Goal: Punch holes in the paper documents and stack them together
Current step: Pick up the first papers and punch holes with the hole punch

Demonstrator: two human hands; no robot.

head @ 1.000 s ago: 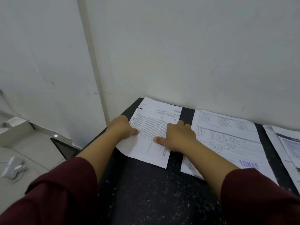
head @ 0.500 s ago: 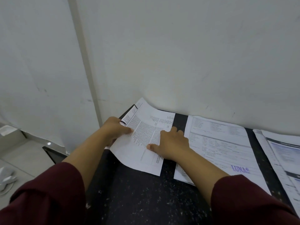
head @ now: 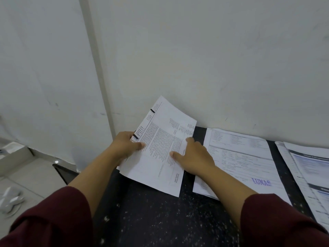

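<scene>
Lifting at its far left corner, the printed sheet point(head: 165, 148) sits at the left end of the dark speckled desk point(head: 160, 220), its far edge curling up against the white wall point(head: 195, 59), probably so it can be taken up for punching. The left hand point(head: 124, 147) pinches the sheet's left edge, thumb on top and fingers point(head: 132, 135) beneath. The right hand point(head: 194, 157) lies flat on the right side, fingers spread, seemingly pinning it against sliding. Just beside, apart across a strip of desk, lies a stamped document point(head: 245, 163); further right, more papers point(head: 309, 168). No hole punch shows.
</scene>
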